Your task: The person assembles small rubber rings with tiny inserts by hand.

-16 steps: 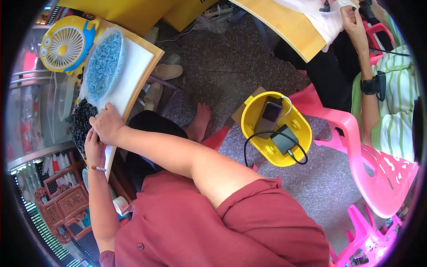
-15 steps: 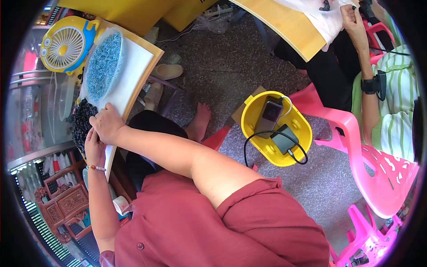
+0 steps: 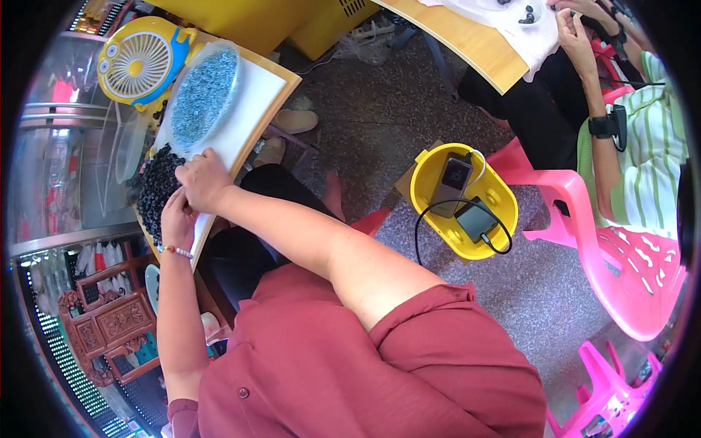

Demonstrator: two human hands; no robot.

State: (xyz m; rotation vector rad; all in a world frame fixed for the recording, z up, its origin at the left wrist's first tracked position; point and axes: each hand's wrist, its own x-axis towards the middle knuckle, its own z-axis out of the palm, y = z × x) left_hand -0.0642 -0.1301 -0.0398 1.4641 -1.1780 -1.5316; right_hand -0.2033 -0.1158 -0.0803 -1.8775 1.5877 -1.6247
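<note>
My left hand [image 3: 177, 217] rests against the edge of a pile of small dark beads [image 3: 155, 187] on the white sheet [image 3: 241, 102] covering a wooden board. My right hand [image 3: 203, 179] lies beside it, fingers curled down at the same pile; I cannot tell whether it pinches a bead. A clear bag of blue beads [image 3: 201, 93] sits further up the sheet. A beaded bracelet circles my left wrist.
A yellow desk fan [image 3: 140, 62] stands beyond the board. A yellow tub [image 3: 504, 219] holding a phone and a power bank with cable sits on the floor. Pink plastic chairs [image 3: 621, 255] stand to the right, where another person sits at a wooden table [image 3: 467, 40].
</note>
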